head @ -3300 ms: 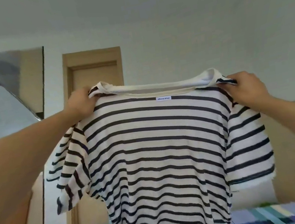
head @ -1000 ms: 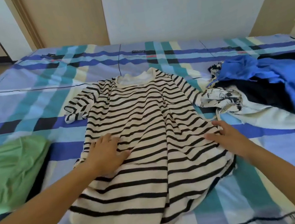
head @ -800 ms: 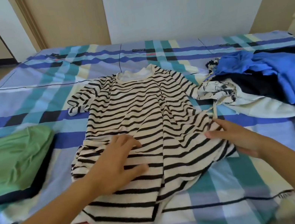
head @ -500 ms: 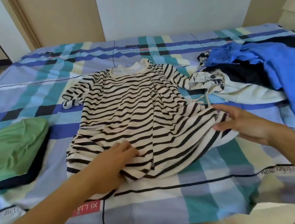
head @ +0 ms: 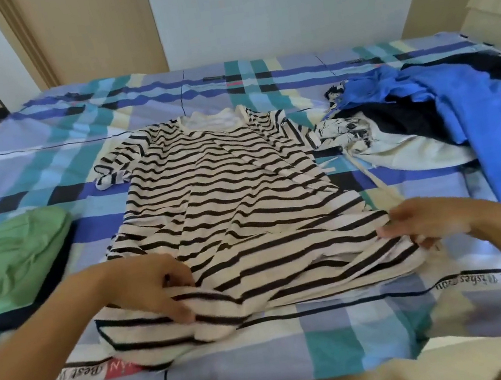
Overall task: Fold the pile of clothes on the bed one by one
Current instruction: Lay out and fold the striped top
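Grip check: left hand (head: 156, 291) curls over the near-left hem of the cream, black-striped knit T-shirt (head: 226, 193), fingers wrapped round a bunched fold. Right hand (head: 430, 222) pinches the near-right hem corner. Both are holding cloth.

Between the hands the hem sags in a rumpled roll. Beyond the grip the shirt body lies flat, neckline farthest from me, a sleeve out to each side.

I read this as the start of a bottom-up fold. To do it well I'd draw the hands apart until the hem goes taut, lift both corners level, then carry them together toward the collar, stripes parallel. The doubled fabric under the left hand may trap a crease.

Left of the left hand lies a folded green garment (head: 5, 257). Right of and beyond the right hand is the unfolded heap of blue, black and white clothes (head: 428, 113). All rest on the plaid blue-teal bedsheet (head: 270, 359).
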A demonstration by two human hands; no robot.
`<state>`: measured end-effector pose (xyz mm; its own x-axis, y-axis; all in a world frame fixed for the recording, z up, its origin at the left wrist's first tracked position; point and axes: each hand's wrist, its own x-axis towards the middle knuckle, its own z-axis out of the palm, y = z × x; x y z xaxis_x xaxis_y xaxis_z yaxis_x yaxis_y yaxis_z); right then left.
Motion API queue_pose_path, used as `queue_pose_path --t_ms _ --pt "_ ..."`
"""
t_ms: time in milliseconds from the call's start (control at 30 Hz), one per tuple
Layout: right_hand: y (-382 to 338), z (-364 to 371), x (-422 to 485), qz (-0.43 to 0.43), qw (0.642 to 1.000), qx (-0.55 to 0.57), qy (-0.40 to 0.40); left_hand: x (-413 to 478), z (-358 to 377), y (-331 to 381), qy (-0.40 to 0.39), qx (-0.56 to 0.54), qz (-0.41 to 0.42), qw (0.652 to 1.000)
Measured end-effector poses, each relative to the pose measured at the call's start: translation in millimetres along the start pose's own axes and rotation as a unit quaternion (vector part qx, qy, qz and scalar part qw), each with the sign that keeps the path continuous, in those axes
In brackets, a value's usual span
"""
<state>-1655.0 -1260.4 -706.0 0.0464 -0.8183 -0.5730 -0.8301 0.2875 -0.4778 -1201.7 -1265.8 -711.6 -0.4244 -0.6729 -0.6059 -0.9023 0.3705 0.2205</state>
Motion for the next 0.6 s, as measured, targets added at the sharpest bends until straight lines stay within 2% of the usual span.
queue_pose_path --t_ms 67,133,233,333,433,500,567,600 --pt "-5.6 0.7 14.5 -0.016 0.991 0.083 0.101 4.6 -5.5 6.2 0.032 -0.056 0.003 0.998" --pt "-13.7 4.6 23.7 -0.019 0.983 0.126 0.135 12.6 -10.0 -4.4 0.118 -0.102 -0.027 0.987" --pt "-19.8 11.8 35.0 -0.016 0.984 0.164 0.074 26.3 -12.4 -32.0 0.215 -0.054 -0.133 0.966" --pt "-29.3 9.2 24.9 -0.031 0.968 0.246 -0.035 34.2 -9.5 -55.6 0.203 -0.066 -0.264 0.941" --pt "-32.4 2.1 11.3 -0.082 0.957 0.254 -0.114 32.0 -6.6 -62.0 0.195 -0.045 -0.311 0.929" --pt "-26.7 -2.7 5.6 -0.086 0.962 0.236 -0.111 21.2 -5.7 -55.9 0.237 0.016 -0.285 0.929" --pt "-13.8 -5.4 1.6 -0.087 0.982 0.139 -0.098 7.5 -3.3 -44.3 0.308 0.007 -0.153 0.939" --pt "-8.1 -5.0 0.1 -0.096 0.989 0.072 -0.09 -0.6 -0.9 -35.7 0.296 -0.038 -0.063 0.952"
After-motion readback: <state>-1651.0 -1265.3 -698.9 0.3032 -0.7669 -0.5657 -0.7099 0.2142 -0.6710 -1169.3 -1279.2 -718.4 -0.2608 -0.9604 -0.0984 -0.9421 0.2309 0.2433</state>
